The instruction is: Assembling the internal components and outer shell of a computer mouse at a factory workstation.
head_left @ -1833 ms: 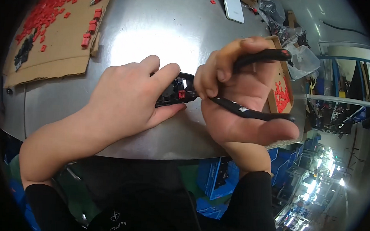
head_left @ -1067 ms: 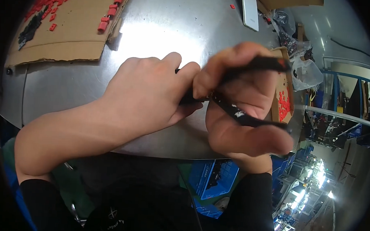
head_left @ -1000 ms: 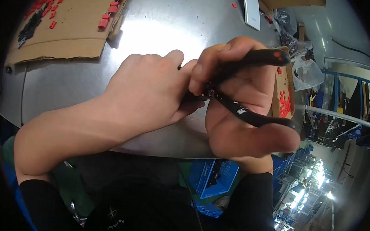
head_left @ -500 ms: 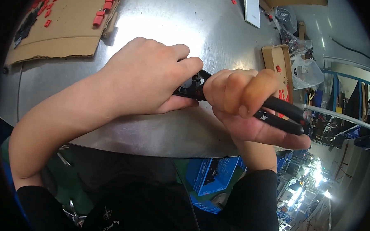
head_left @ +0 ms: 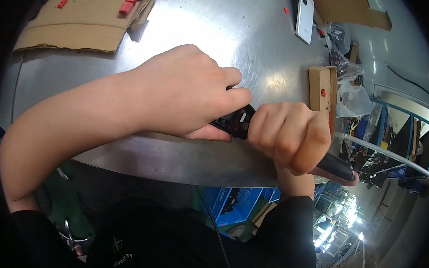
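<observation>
R hand [head_left: 291,137] has clenched up: black tool handles [head_left: 336,166], splayed wide approx 1 sec ago, now squeezed in its fist, one end poking out. L hand [head_left: 192,92] grasps the black part [head_left: 236,121], thumb below, fingers above; part sits btwn both hands, R end by R knuckles, contact can't tell.

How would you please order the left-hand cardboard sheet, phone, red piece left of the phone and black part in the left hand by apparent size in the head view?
1. Cardboard sheet
2. Phone, black part: unranked, the part is partly covered
3. Red piece
</observation>
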Available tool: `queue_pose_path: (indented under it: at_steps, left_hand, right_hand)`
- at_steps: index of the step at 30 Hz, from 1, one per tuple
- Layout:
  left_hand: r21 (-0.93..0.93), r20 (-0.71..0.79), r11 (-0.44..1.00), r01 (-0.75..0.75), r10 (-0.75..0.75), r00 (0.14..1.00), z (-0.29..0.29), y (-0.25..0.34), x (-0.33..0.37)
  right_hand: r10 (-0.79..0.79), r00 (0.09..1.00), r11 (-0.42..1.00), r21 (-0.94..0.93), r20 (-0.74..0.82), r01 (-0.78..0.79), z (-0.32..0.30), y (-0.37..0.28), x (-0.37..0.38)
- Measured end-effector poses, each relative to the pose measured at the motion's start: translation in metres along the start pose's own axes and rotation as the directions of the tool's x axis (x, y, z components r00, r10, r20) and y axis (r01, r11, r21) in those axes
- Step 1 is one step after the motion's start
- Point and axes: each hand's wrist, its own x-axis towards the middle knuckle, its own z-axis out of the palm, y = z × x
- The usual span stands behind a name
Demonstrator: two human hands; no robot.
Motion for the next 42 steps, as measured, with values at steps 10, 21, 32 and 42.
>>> queue_pose_path:
  at_steps: [10,21,32,42]
  left_hand:
    - [-0.046,-0.001,0.997,-0.062,0.062,0.998,0.009,0.002,0.002]
    - [-0.084,0.037,0.993,-0.082,0.085,0.996,0.003,0.004,0.006]
    - [0.019,-0.068,0.987,0.162,-0.161,0.985,0.008,0.032,-0.006]
    - [0.123,-0.103,0.966,0.229,-0.217,0.971,0.005,0.045,-0.005]
  right_hand:
    - [0.077,0.964,0.992,0.078,0.253,-0.1,-0.005,0.0,0.016]
    - [0.034,0.917,0.994,0.085,0.398,-0.073,0.0,0.006,0.023]
    - [-0.117,0.958,0.934,-0.357,-0.263,0.016,0.027,-0.032,-0.009]
    - [-0.182,0.805,0.943,-0.332,-0.565,-0.02,0.046,-0.008,-0.019]
